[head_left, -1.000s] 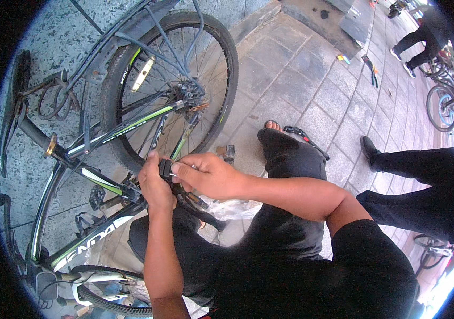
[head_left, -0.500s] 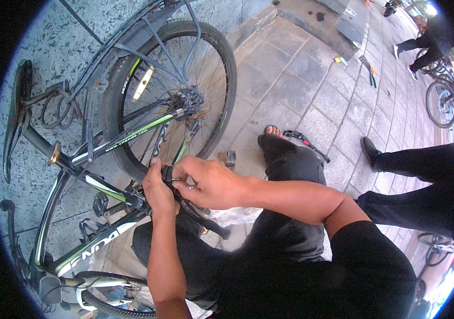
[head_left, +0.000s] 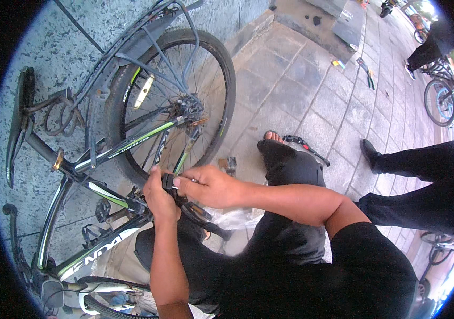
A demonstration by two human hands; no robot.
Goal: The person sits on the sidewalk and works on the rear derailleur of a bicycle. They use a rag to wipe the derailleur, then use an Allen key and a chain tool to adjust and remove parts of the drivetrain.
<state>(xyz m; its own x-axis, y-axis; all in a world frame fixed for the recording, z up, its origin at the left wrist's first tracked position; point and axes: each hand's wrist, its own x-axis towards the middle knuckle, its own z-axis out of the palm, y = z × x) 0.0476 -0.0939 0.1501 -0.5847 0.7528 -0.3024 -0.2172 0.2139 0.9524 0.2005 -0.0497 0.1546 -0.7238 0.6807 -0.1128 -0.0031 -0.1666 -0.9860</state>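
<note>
My left hand (head_left: pixel 160 198) is closed round a small black block-shaped part (head_left: pixel 168 182), held up beside the bicycle's rear wheel. The fingers of my right hand (head_left: pixel 213 187) pinch a thin, shiny metal piece (head_left: pixel 177 186) against that part; whether it is a screw or a tool tip, I cannot make out. Left of my hands stands a bicycle (head_left: pixel 150 133) with a black and green frame, its rear wheel (head_left: pixel 229 101) by the wall. Just below my hands, a dark part with an orange patch (head_left: pixel 199 211) is partly hidden.
A black stand-like bar with red marks (head_left: pixel 306 149) lies on the paving by my foot. Farther off lie pliers (head_left: pixel 370 80) and a small colourful packet (head_left: pixel 338 64). A person in dark trousers (head_left: pixel 418 165) stands at right. Clear plastic (head_left: pixel 235 219) lies between my legs.
My right hand has turned slightly, its fingers drawn closer together on the metal piece, which now shows against the black part. The left hand keeps its hold. The view has shifted slightly.
</note>
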